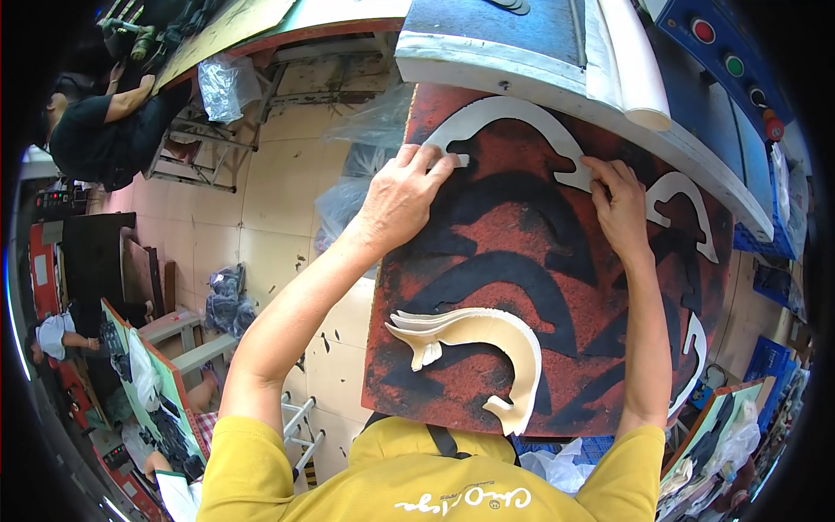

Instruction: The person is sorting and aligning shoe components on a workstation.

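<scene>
A white curved, arch-shaped cut piece (504, 109) lies at the far side of a red board (487, 228). My left hand (409, 196) pinches its left end. At its right end my right hand (619, 204) has its thumb and fingers closed on the edge. Black arch-shaped patches mark the board below it. Beside my right hand rests a second white curved piece (683, 196). Nearer to me, a stack of cream curved pieces (487, 335) sits on the board. Part of another pale piece (691, 357) shows at the right edge, past my right forearm.
Beyond the board stands a machine with a pale edge (522, 70), a white roll (635, 78) and a blue button panel (731, 61). A person in dark clothes (113, 130) works at the far left. Plastic bags (357, 187) hang left of the board.
</scene>
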Tool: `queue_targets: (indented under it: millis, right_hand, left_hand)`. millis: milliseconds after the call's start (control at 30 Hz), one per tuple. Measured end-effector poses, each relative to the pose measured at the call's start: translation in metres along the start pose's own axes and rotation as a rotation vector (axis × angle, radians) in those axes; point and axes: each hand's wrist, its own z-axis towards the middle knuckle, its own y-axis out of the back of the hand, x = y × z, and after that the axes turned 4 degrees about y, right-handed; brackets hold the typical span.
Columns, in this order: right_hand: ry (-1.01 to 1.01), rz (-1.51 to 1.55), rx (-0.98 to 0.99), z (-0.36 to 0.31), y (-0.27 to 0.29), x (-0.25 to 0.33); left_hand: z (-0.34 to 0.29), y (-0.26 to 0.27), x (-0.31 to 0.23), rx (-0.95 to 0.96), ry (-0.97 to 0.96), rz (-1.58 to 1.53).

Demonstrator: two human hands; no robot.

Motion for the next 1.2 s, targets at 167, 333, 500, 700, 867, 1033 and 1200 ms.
queue_targets:
  millis: [167, 333, 500, 700, 867, 1033, 1200]
  right_hand:
    - [0.096, -0.086, -0.023, -0.007, 0.003, 0.004]
    - [0.082, -0.103, 0.009, -0.014, 0.008, 0.009]
    - [0.124, -0.071, -0.083, -0.023, 0.019, 0.031]
    - [0.130, 0.223, 0.102, -0.063, 0.040, 0.076]
    - [-0.225, 0.134, 0.448, -0.123, 0.049, 0.128]
    - [-0.295, 0.108, 0.508, -0.159, 0.036, 0.148]
    - [-0.373, 0.224, 0.393, -0.184, 0.016, 0.139]
  left_hand:
    - [-0.007, 0.001, -0.002, 0.048, -0.028, 0.062]
    - [-0.011, -0.001, -0.007, 0.090, -0.011, 0.085]
    - [-0.013, 0.003, -0.003, -0.005, -0.043, 0.136]
    - [-0.035, 0.040, -0.026, -0.042, 0.077, -0.143]
    - [-0.097, 0.060, -0.078, 0.282, 0.111, -0.253]
    - [-0.133, 0.043, -0.113, 0.232, 0.080, -0.107]
    - [-0.138, 0.034, -0.107, 0.216, 0.109, -0.097]
